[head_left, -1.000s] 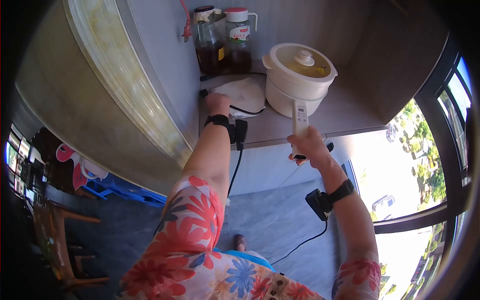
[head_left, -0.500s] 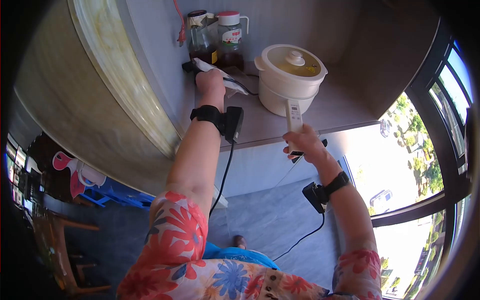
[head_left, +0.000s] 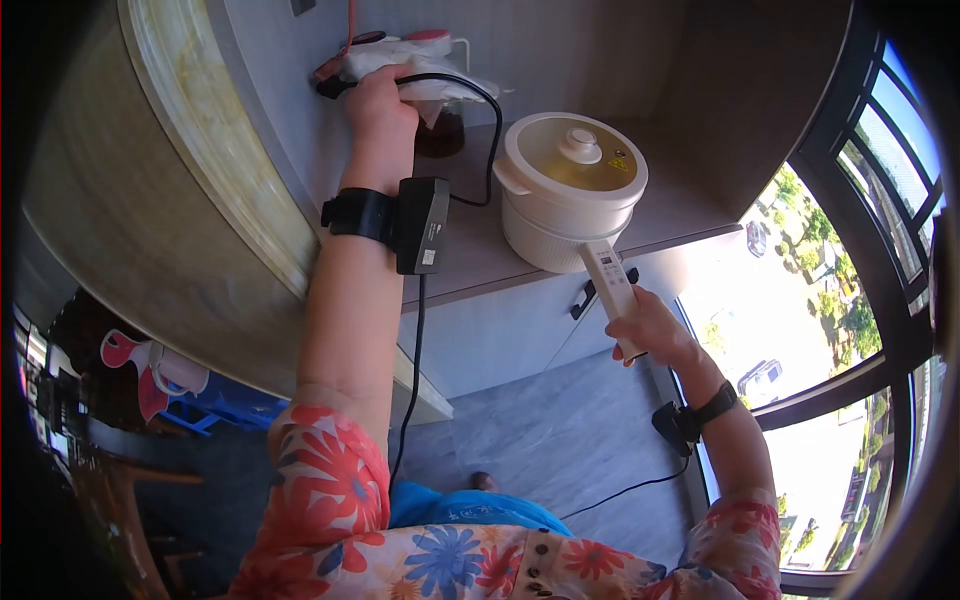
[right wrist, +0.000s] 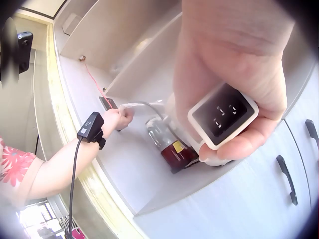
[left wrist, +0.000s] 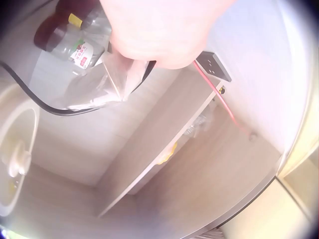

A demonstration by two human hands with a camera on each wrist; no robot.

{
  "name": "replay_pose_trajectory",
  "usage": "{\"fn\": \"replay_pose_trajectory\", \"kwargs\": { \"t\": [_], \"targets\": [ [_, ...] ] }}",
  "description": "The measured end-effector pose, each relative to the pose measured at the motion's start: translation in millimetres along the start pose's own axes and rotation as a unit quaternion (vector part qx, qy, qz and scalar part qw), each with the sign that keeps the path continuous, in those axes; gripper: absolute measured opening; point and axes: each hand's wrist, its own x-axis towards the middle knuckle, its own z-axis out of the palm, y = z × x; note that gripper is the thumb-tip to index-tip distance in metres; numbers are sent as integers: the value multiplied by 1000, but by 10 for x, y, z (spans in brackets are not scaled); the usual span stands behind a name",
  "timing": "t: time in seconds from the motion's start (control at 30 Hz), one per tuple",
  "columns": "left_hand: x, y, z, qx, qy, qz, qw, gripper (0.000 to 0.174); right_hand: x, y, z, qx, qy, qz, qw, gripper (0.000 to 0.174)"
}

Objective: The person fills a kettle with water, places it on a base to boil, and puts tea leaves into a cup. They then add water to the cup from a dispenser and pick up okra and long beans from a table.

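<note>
The left hand grips the black cord near its dark plug end, together with a crumpled clear plastic bag, raised beside the left wall. In the left wrist view the bag hangs under the hand. The right hand is wrapped round the handle of a cream electric pot with a glass lid. A three-pin socket shows in the handle's end, in the right wrist view.
Two glass jars of dark liquid stand at the shelf's back left. A wall outlet with a red cord is on the left wall. Cabinet doors with black handles are below, and a window is at the right.
The left hand has lifted the cord and plastic bag up and leftward, off the shelf. The pot's handle, still in the right hand, has swung a little to the right.
</note>
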Motion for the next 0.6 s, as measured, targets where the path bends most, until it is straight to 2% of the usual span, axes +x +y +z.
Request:
{"fn": "replay_pose_trajectory", "kwargs": {
  "t": [0.07,0.23,0.27,0.3,0.33,0.37,0.4,0.43,0.5,0.57,0.6],
  "targets": [
    [45,100,21,-55,-10,-78,995,31,-181,60,-16,3,-12,3,1000,52],
    [224,47,33,-147,-56,-141,977,27,-538,150,25,-6,-36,31,999,53],
    [367,-96,-47,59,-140,19,988,27,-593,177,55,11,-45,27,999,55],
    [472,-188,-72,261,-215,176,924,27,-633,207,90,28,-54,24,998,56],
    [599,-264,67,197,-183,78,960,29,-567,148,75,19,-57,24,998,59],
    [401,-229,193,198,-183,77,960,29,-589,164,117,20,-57,26,998,59],
    [53,-113,371,44,-140,-43,988,30,-614,168,152,20,-59,20,998,60],
    [-217,-66,490,-110,-89,-161,977,31,-625,170,171,21,-61,14,998,61],
    [-349,-205,505,-100,-90,-174,976,31,-623,178,207,33,-62,14,997,61],
    [-421,-332,481,-106,-148,-205,962,33,-609,190,233,45,-61,11,997,62],
    [-465,-377,439,-163,-162,-247,941,35,-583,209,244,50,-62,0,997,62]
  ]
}}
